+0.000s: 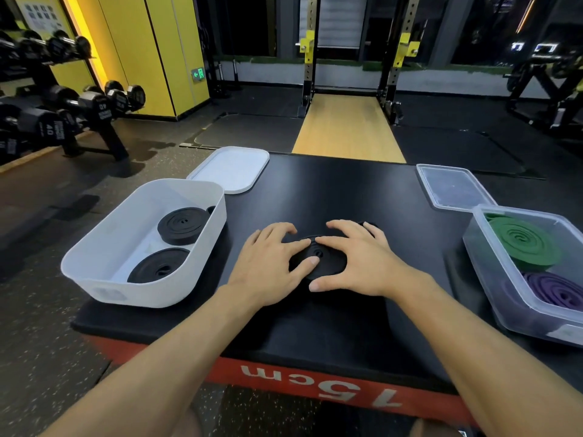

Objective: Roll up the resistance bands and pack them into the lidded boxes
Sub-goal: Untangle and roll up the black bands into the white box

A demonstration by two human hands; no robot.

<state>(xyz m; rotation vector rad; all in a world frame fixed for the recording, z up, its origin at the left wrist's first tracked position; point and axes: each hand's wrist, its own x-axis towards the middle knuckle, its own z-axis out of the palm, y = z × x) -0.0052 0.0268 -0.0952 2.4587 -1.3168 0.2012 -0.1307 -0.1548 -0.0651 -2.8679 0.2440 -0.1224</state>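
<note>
Head view: left hand (271,257) and right hand (356,257), fingers spread, press the black band coil (331,260) flat on the desk (331,190), probably to stop it unwinding; the white box (104,279) stands unlidded left of them.

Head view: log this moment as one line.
phase: rolling | left hand and right hand press black band coil | white box: two black rolls, white lid off | clear box: green roll, purple roll, clear lid off

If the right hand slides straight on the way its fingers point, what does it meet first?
Probably the left hand, whose fingertips lie just ahead on the rolled black band; the white box comes only after.
</note>
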